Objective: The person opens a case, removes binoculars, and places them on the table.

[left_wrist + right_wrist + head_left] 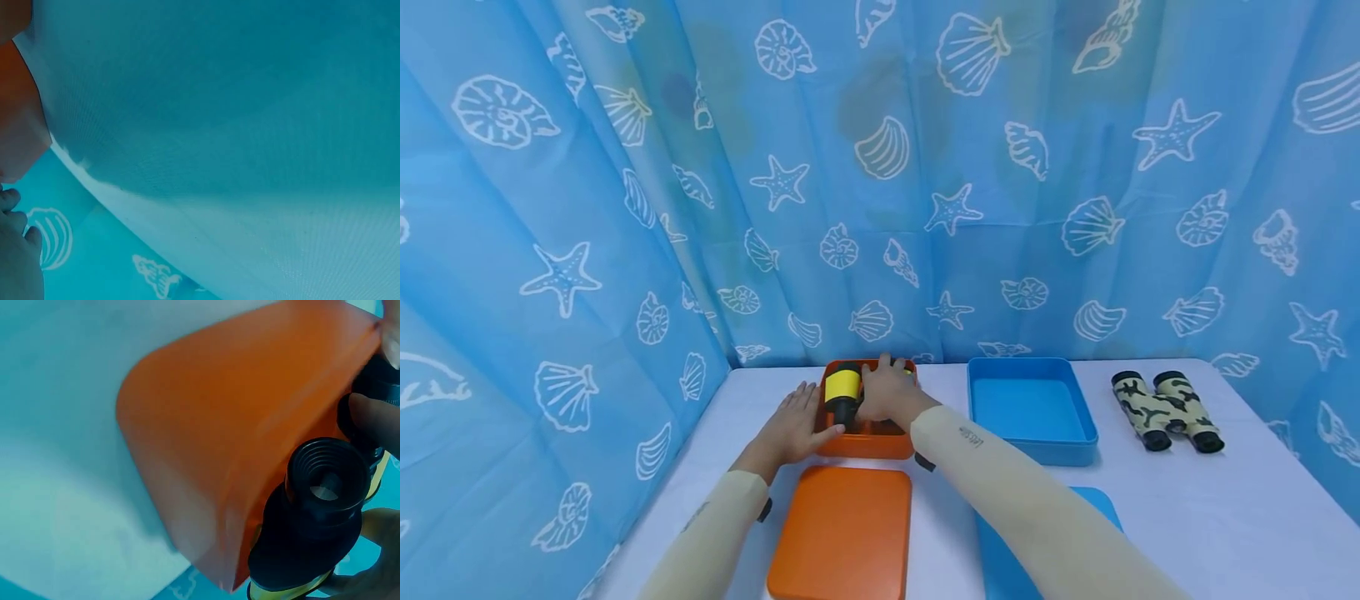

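Yellow-and-black binoculars (842,385) sit in the orange box (865,448) at the back of the table, eyepieces toward me. My right hand (887,392) grips them from above; in the right wrist view its thumb and fingers are round the black body of the binoculars (312,525), beside the box wall (200,419). Along the box's left side lies my left hand (790,427), fingers extended and thumb reaching over the front corner near one eyepiece. Only a corner of the box (22,125) shows in the left wrist view.
An orange lid (846,533) lies in front of the orange box. To the right stands a blue box (1033,396), with a blue lid (1003,562) nearer me, partly under my right forearm. Camouflage binoculars (1168,412) lie farther right. A blue shell-patterned curtain (880,208) hangs behind.
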The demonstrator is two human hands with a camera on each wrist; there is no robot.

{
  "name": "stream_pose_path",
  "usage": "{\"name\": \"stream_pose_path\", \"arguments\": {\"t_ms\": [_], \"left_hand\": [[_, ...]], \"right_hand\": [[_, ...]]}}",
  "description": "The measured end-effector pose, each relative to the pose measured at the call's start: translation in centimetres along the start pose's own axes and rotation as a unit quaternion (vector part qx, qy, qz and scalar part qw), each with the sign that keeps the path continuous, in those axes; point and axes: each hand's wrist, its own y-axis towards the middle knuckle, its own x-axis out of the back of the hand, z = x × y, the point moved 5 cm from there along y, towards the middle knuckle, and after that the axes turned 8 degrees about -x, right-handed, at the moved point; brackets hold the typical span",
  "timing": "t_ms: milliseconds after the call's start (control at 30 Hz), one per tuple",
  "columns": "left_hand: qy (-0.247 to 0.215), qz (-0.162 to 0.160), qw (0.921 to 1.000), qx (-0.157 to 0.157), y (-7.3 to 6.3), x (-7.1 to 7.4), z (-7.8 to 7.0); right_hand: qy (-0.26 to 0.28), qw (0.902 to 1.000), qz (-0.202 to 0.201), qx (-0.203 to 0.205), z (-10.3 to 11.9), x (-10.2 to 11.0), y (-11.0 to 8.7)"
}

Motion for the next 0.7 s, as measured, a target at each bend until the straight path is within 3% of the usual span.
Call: {"name": "stream_pose_path", "arguments": {"t_ms": [200, 700], "left_hand": [[0.005, 0.007, 0.9999, -0.007, 0.0, -0.1, 0.0], [-0.007, -0.010, 0.9999, -0.001, -0.1, -0.2, -0.2]], "right_hand": [[0.006, 1.0000, 0.004, 0.002, -1.4, 0.5, -0.3], [-0.018, 0.9998, -0.002, -0.003, -5.7, 2.3, -2.0]]}}
